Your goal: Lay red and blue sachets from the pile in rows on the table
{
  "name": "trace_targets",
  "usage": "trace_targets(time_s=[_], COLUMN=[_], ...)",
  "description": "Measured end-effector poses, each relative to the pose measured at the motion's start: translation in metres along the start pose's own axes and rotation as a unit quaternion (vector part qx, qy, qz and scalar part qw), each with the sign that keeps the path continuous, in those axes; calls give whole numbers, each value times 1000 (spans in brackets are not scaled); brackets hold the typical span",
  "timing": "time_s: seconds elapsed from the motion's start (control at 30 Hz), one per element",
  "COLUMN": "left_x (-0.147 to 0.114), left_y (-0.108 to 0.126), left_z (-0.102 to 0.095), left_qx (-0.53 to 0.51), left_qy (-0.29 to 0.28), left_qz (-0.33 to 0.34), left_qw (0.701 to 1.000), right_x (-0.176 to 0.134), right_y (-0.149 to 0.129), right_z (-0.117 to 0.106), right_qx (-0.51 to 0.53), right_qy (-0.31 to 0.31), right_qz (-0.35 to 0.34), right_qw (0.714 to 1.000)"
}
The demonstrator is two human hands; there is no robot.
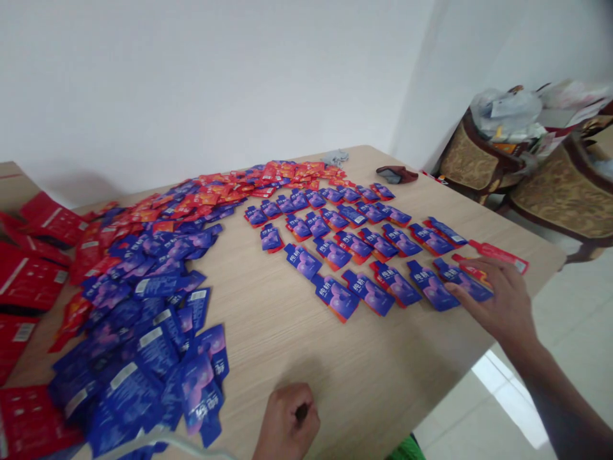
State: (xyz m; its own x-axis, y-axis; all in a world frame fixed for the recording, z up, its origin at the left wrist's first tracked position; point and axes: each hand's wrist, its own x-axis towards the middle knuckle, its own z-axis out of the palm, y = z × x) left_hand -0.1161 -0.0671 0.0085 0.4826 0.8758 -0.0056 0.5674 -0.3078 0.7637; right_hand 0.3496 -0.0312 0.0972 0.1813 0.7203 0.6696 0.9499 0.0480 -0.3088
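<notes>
Glossy blue pouches (pixel 337 298), bottle-shaped, over red-orange ones (pixel 343 317), lie in rows on pale wood-grain table (pixel 253 319). Right hand (pixel 505 300), thumb spread from fingers, over front row's right end; grip cannot be told. Left hand (pixel 287 418): loose fist. Wood shows between loose heap (pixel 158 284) and rows; right wrist crosses table edge.

Blue sachets (pixel 336 297) carry white characters "纯粉".
</notes>
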Motion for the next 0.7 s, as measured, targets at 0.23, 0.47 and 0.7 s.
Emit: trace_targets(time_s=[0.23,0.47,0.7], left_x=[1,0,0], left_y=[11,15,17], left_z=[-3,-2,-2], left_qx=[-52,-110,-150], left_qy=[1,10,14], left_qz=[-28,-39,-19], left_qw=[998,993,988], right_x=[-34,-48,-54], right_y=[-189,-320,-401], right_z=[53,158,226], right_qx=[315,403,331], right_qy=[-310,-447,-456], right_qz=[-119,-192,-194], right_qw=[889,775,803])
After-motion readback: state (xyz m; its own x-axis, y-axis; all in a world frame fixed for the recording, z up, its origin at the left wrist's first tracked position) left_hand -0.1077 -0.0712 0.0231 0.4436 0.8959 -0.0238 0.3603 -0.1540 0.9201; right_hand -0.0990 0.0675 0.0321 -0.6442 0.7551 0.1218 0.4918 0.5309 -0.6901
